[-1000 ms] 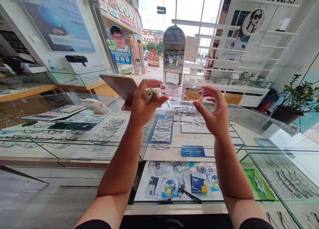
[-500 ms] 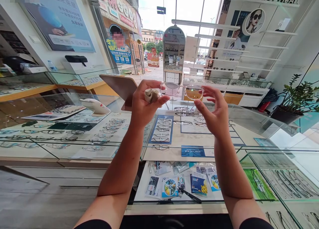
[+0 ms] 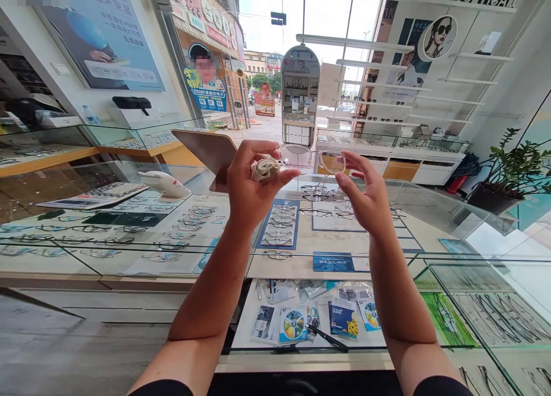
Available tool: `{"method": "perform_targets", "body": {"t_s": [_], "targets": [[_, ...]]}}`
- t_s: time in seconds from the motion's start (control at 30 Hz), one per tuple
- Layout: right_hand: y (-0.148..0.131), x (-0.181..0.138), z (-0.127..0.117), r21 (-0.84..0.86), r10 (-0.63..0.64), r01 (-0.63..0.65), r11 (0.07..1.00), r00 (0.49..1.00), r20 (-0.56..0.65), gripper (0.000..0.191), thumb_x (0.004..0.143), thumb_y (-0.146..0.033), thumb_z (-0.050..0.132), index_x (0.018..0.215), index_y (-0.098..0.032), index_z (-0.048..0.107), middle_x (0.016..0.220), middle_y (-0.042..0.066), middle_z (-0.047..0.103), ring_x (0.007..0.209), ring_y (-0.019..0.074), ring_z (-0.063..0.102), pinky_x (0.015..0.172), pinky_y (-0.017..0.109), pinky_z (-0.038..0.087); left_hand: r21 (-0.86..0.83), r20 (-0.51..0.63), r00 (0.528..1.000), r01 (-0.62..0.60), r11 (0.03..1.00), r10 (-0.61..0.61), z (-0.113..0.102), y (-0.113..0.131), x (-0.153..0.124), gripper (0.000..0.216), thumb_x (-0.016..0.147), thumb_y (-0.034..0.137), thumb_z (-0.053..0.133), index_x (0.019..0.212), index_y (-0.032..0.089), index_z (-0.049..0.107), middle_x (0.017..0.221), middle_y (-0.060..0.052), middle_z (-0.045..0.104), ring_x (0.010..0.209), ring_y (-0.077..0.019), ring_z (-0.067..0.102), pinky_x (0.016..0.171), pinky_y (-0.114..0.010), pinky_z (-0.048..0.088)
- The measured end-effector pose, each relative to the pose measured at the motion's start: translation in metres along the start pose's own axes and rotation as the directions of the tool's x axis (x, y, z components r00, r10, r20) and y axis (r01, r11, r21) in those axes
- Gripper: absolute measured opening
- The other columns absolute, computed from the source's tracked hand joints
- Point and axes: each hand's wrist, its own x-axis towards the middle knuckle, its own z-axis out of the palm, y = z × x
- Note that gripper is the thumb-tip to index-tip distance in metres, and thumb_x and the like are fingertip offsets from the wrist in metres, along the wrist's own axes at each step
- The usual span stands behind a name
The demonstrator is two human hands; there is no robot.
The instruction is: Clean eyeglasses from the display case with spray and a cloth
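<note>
Transparent glasses are spanning crosswise between both hands above the counter, neither hand being nearer; the left hand is curling round a crumpled beige cloth and steadying one end, the right hand pinching the opposite rim

Blk short slvs, L & R; bare forearms, bare L hand & R hand

Arms are extended forward; left hand is curled, thumb stretched inward; right hand is held opposite, fingers bent.
</note>
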Motion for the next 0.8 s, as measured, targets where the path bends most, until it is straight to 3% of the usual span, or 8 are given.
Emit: {"method": "perform_targets", "body": {"t_s": [0.3, 0.8], "targets": [[0.007, 0.001, 0.001, 0.019, 0.028, -0.028, 0.999, 0.999, 0.019, 0.048, 0.102, -0.043, 0.071, 0.149, -0.034, 0.073, 0.152, 0.009, 0.078, 0.14, 0.0345, 0.074, 0.117, 0.062, 0.062, -0.007, 0.005, 0.998, -0.061, 0.998, 0.062, 0.001, 0.016, -0.001, 0.056, 0.085, 0.061, 0.101, 0.123, 0.029, 0.077, 0.101, -0.001, 0.078, 0.076, -0.0155, 0.065, 0.067, -0.034, 0.054], [0.001, 0.001, 0.0, 0.017, 0.048, -0.048, 0.999, 0.999, 0.004, 0.048, 0.1, -0.04, 0.071, 0.148, -0.035, 0.072, 0.152, 0.007, 0.078, 0.143, 0.0348, 0.073, 0.118, 0.062, 0.062, 0.055, 0.054, 0.998, -0.016, 0.998, 0.013, -0.001, 0.016, -0.001, 0.057, 0.087, 0.074, 0.093, 0.124, 0.034, 0.074, 0.105, -0.002, 0.078, 0.083, -0.0198, 0.068, 0.07, -0.039, 0.053]]}}
